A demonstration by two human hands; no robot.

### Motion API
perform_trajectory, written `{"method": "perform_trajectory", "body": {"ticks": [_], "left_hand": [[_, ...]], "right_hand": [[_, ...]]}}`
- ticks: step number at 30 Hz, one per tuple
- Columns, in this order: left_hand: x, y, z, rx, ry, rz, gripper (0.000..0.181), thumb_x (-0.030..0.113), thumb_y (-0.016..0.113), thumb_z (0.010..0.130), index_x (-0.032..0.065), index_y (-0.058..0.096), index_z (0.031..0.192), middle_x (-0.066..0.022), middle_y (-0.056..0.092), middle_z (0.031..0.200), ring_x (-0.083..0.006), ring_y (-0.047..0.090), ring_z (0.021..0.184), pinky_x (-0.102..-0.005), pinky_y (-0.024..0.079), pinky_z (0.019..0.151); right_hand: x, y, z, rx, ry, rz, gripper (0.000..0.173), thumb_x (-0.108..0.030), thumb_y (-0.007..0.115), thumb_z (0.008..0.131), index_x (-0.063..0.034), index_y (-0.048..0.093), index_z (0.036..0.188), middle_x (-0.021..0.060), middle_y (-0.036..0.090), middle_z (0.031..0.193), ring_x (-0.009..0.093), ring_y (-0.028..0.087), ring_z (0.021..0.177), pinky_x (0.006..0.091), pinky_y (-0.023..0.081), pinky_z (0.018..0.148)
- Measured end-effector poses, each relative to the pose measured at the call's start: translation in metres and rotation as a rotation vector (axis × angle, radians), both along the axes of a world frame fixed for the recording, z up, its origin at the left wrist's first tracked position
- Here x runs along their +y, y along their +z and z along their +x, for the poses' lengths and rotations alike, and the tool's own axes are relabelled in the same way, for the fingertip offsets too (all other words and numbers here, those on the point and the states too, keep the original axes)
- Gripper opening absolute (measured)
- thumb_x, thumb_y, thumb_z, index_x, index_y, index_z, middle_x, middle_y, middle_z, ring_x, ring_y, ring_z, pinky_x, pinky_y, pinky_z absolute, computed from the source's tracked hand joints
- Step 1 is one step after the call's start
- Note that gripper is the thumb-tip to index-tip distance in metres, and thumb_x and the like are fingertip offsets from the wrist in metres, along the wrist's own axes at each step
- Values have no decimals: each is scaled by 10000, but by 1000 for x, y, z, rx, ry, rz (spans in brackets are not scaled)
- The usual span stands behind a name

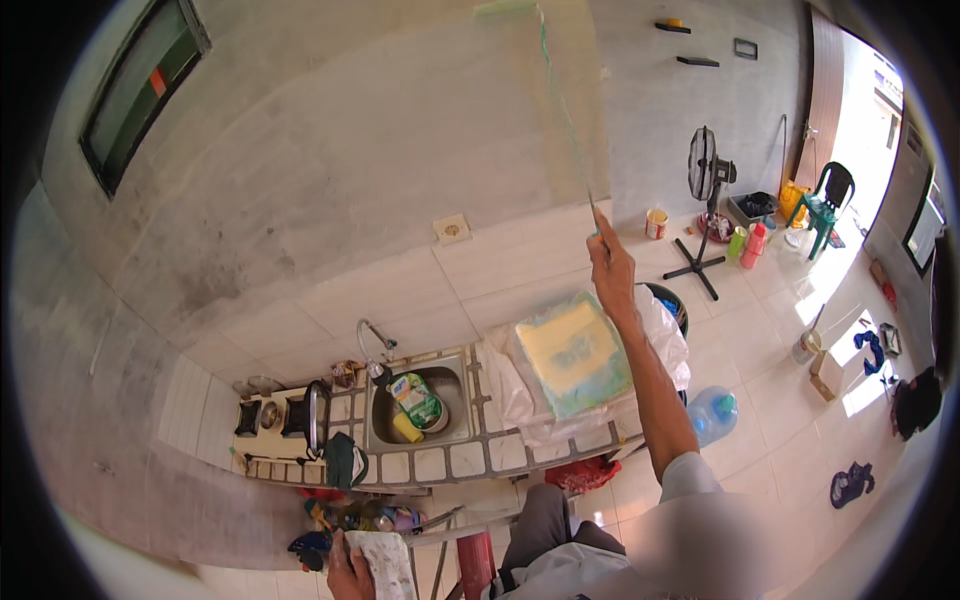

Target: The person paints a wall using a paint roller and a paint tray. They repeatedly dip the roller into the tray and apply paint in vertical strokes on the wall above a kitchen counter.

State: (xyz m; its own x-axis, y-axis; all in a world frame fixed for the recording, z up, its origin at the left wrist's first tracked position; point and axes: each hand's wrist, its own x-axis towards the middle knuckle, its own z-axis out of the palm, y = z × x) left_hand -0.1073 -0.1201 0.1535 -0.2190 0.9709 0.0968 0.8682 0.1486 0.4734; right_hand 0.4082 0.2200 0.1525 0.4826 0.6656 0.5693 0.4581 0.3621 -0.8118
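My right hand (613, 270) grips the handle of a paint roller (566, 120) and is raised in front of the wall. Its long thin frame leads up to the pale roller sleeve (507, 8), which lies against the grey wall (375, 135) at the picture's top edge. Below that hand, a paint tray (574, 356) smeared with cream and green paint sits on a plastic sheet (510, 386) over the tiled counter (469, 459). Low in the picture, my left hand (349, 571) holds the edge of a stained whitish board (382, 566); what the board belongs to is hidden.
A steel sink (463, 405) holds a green packet (416, 401) and a bowl. Left of it stands a gas stove (281, 420). A wall socket (451, 229) is above the tiles. Rightward are a large water bottle (712, 416), a pedestal fan (705, 202) and a chair (825, 202).
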Motion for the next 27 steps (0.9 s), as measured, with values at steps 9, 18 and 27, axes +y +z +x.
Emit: {"method": "perform_trajectory", "body": {"ticks": [9,18,27], "left_hand": [[4,10,16,13,114,-17,467,125,473,995,-54,501,1426,-290,568,1388,-428,525,1318,-441,399,1110],[5,9,18,19,113,-12,458,110,474,991,-57,505,1416,-288,573,1381,-422,536,1307,-436,403,1109],[4,0,8,64,96,-12,460,123,457,1011,-71,490,1427,-289,548,1414,-425,512,1334,-427,379,1133]], "right_hand": [[-33,-59,-3,-39,-13,-144,489,-158,530,1025,-86,479,1506,165,627,909,280,591,767,375,487,753],[-88,-166,-15,-41,-8,-229,502,-126,537,1006,-86,486,1503,169,634,898,293,608,798,386,497,771],[-132,-236,-17,-16,-7,-336,502,-105,566,1002,-120,502,1499,127,588,828,212,551,717,351,493,709]]}}
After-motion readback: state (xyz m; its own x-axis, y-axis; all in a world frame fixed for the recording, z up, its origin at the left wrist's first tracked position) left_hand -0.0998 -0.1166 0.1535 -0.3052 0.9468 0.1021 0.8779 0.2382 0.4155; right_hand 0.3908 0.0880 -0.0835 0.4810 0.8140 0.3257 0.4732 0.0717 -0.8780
